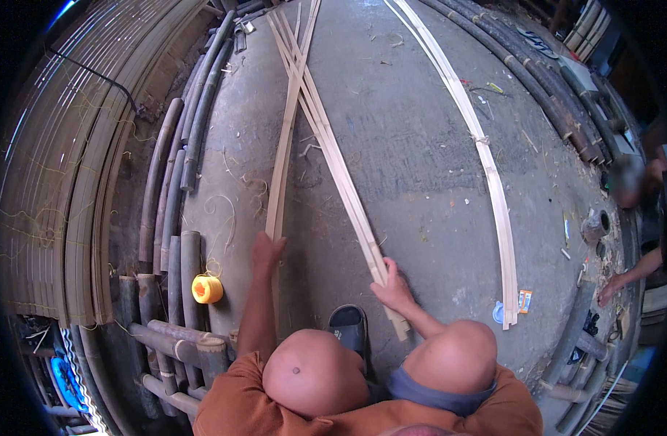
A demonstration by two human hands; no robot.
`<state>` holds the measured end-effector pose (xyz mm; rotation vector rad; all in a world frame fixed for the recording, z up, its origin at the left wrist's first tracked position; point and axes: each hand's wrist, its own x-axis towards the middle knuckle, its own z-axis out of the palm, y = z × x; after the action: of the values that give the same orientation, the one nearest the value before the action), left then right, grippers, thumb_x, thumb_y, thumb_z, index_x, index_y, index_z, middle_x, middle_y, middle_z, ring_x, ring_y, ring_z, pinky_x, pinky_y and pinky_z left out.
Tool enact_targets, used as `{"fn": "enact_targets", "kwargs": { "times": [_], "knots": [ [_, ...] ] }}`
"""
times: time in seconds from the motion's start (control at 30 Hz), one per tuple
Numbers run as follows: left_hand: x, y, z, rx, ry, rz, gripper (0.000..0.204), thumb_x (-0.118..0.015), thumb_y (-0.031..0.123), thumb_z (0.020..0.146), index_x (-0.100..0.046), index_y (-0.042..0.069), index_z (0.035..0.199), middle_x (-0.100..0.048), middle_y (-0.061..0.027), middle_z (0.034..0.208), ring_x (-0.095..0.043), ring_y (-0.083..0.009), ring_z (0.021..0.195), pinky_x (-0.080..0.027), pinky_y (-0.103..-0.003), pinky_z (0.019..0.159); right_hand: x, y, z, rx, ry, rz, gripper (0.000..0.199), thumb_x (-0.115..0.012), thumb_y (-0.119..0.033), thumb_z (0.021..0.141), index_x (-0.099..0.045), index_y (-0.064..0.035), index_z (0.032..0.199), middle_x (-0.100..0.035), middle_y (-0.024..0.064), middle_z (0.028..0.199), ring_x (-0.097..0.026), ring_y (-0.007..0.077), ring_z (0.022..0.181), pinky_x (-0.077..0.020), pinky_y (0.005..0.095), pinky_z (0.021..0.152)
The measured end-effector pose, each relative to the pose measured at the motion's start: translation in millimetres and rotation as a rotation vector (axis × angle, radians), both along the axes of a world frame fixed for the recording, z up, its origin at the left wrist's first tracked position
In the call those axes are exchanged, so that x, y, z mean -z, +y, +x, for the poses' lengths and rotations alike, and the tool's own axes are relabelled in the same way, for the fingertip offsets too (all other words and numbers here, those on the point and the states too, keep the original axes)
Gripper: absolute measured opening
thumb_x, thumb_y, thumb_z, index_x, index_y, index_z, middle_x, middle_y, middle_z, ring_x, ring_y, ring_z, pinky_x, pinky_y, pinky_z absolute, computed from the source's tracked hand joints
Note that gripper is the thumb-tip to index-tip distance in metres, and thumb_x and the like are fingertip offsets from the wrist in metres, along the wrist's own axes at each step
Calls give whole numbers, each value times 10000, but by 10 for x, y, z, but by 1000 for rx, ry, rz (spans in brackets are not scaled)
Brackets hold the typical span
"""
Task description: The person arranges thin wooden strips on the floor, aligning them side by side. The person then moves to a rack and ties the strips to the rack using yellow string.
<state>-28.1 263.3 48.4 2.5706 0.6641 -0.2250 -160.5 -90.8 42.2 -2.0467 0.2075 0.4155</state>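
Observation:
Two bundles of long, thin, pale bamboo strips lie lengthwise on the floor ahead of me and cross near the far end. My left hand (268,251) is closed around the near part of the left bundle (281,171). Around the near end of the right bundle (338,174), my right hand (394,287) is closed too, with the strip ends sticking out past it toward my knee. A third bundle (498,196) lies apart on the right, tied with a thin band partway along.
A yellow twine roll (207,289) sits at left beside bamboo poles (172,174). Slatted bamboo panels (79,167) line the left side. More poles (526,80) lie at far right. Another person's limb (635,276) shows at the right edge. My sandal (348,327) is between my knees.

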Motion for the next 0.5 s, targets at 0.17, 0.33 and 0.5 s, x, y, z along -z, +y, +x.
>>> {"fn": "enact_targets", "kwargs": {
  "times": [0.17, 0.33, 0.5],
  "knots": [
    [-150, -334, 23, 50, -155, 1, 568, -780, 396, 759, -574, -37, 1063, -660, -286, 1025, -640, -448, 997, -501, -490, 860, -416, -594, 141, 12, -76, -255, 786, -652, -313, 858, -268, -115, 1515, -658, 314, 1045, -636, 501, 938, -511, 532, 827],
    [-43, -357, -73, 143, -171, -13, 552, -785, 385, 752, -596, -51, 1033, -657, -296, 1045, -642, -447, 997, -504, -481, 854, -383, -1213, -129, 10, -158, -417, 751, -648, -281, 839, -333, -116, 1501, -673, 270, 979, -648, 476, 862, -510, 545, 773],
    [-52, -422, -186, 83, -2, -72, 522, -786, 362, 756, -604, -67, 990, -654, -310, 1036, -651, -442, 994, -509, -490, 830, -483, -1599, -369, 19, -220, -504, 750, -647, -255, 814, -362, -118, 1495, -674, 259, 982, -650, 464, 874, -510, 539, 783]
  ]
}}
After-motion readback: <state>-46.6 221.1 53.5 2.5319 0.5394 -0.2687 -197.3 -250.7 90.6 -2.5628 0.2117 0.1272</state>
